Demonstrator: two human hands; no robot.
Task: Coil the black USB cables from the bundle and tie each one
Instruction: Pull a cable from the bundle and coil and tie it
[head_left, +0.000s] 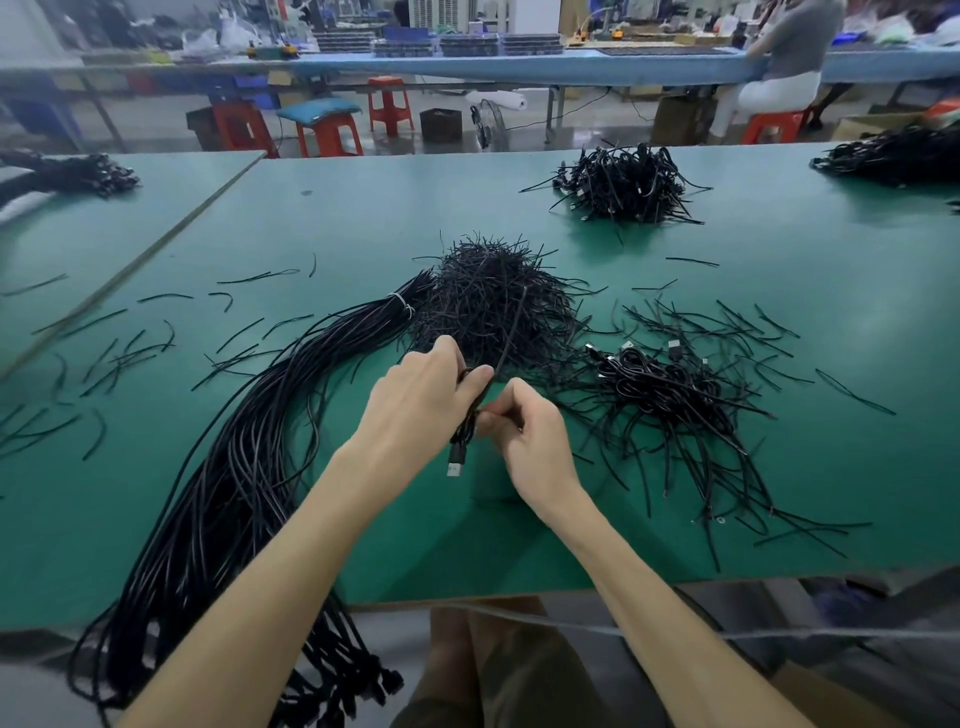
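Black coiled USB cable (464, 434) gripped in my left hand (415, 405); right hand (530, 441) pinches thin black twist tie (506, 343) (silver-tipped plug (455, 467) dangling) above green worktop (779, 291).

The black bundle (249, 467), banded white near its top, trails from centre toward 7 o'clock. A small coil (470, 415) hangs upright at centre, plug (455, 464) down, a thin tie (510, 332) rising toward 12 o'clock.
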